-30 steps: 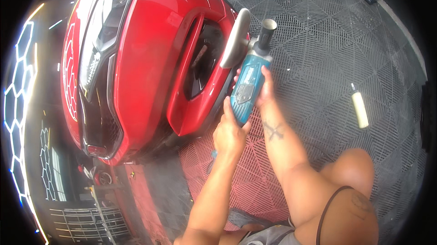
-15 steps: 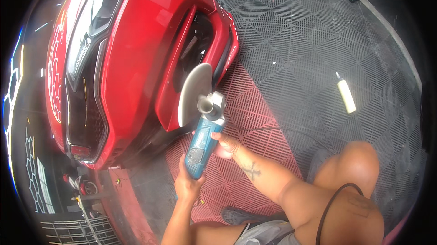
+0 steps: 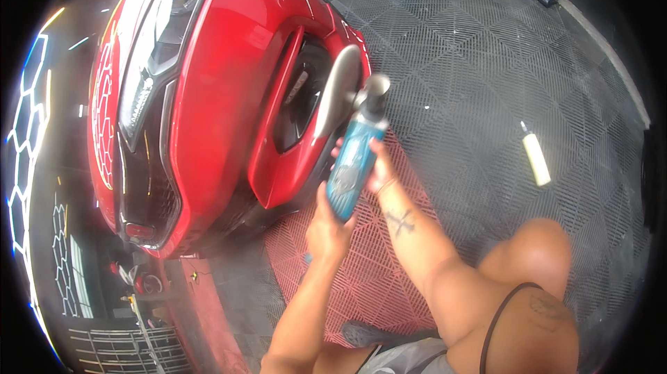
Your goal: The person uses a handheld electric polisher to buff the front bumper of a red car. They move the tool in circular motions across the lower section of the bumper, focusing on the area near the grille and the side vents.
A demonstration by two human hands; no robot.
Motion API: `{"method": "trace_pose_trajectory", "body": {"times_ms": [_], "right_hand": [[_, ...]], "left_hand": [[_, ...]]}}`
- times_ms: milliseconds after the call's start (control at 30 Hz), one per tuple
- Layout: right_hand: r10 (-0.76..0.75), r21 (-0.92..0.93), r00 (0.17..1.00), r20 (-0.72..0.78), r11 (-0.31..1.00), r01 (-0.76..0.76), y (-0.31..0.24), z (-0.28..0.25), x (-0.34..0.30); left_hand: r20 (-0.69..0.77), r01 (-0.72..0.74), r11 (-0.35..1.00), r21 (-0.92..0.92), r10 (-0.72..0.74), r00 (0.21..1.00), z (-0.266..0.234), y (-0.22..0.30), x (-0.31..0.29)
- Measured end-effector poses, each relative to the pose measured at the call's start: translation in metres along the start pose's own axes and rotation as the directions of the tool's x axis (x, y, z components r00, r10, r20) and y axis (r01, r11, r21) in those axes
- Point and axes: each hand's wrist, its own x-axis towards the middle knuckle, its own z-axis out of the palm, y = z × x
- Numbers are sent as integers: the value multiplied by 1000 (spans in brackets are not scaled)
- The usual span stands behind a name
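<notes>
Both of my hands are wrapped round a blue car polisher (image 3: 349, 169) with a metal head and a pale round pad (image 3: 338, 90). My left hand (image 3: 331, 227) grips the rear end of its body. Closer to the head, my right hand (image 3: 380, 171) closes on the other side. The pad stands edge-on beside the outer rim of the fog-light recess (image 3: 300, 103) in a red car bumper (image 3: 215, 89). Whether it touches the paint I cannot tell. Part of the rim is hidden behind the pad.
A pale yellow bottle with a nozzle (image 3: 536, 159) lies on the grey grid-tile floor (image 3: 451, 82), to the right. Red tiles (image 3: 368, 263) run beneath my arms. A dark cord (image 3: 497, 332) crosses my upper arm. At lower left is a metal rack (image 3: 132, 350).
My hands have carried the polisher up and to the right, from the recess's lower corner to its outer side. The pad has turned more edge-on. The view has shifted slightly.
</notes>
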Motion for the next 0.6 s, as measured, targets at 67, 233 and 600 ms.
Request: {"method": "trace_pose_trajectory", "body": {"times_ms": [67,233,600], "right_hand": [[-66,-46,997,-32,997,65,-37,-7,30],[-46,-105,993,-107,994,35,-72,-7,64],[-13,-128,964,-264,992,-22,110,44,-41]], "left_hand": [[-11,-4,1000,4,4,1000,5,37,36],[46,17,996,-87,-13,999,-7,65,67],[153,207,977,-49,-197,968,-54,-86,-44]]}}
